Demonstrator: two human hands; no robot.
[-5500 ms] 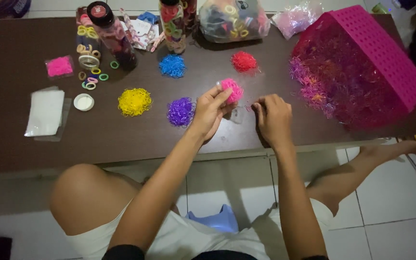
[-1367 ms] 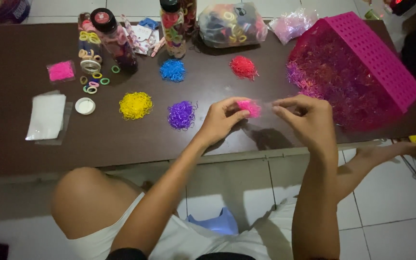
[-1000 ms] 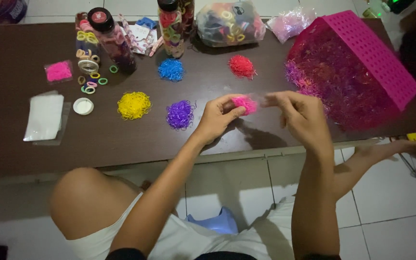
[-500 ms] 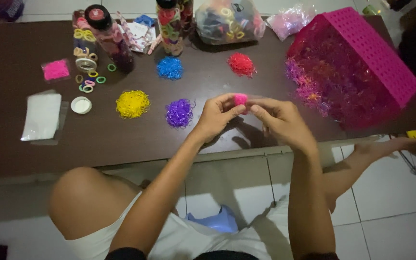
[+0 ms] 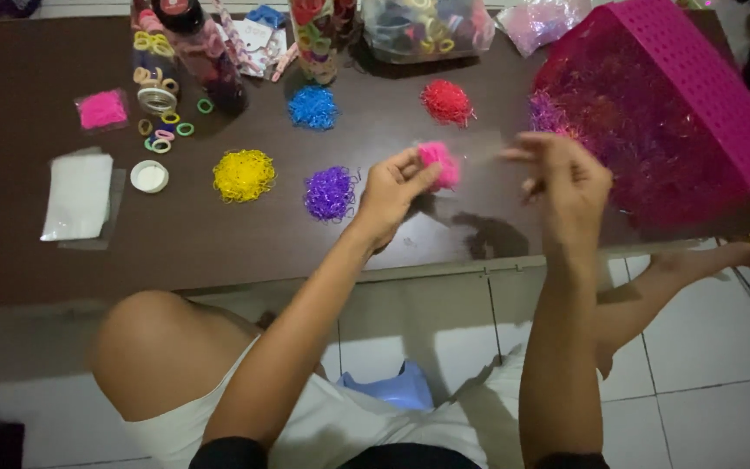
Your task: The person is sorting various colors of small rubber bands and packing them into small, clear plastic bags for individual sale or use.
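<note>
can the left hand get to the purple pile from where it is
Probably yes. The left hand holds a pink clump raised over the table, and the purple pile lies just beside it with bare tabletop between them. Nothing blocks the way, though its fingers are busy pinching the clump.

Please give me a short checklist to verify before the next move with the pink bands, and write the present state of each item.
1. Left hand grips the pink clump: ok, pinched at the fingertips.
2. Right hand is clear of the clump: ok, raised apart from it; whether it pinches a band, cannot tell, blurred.
3. Sorted piles stay separate: ok, yellow pile, purple pile, blue pile and red pile lie apart.
4. Free table under the hands: ok.
5. Pink basket within reach: ok, tilted beside the right hand.
</note>
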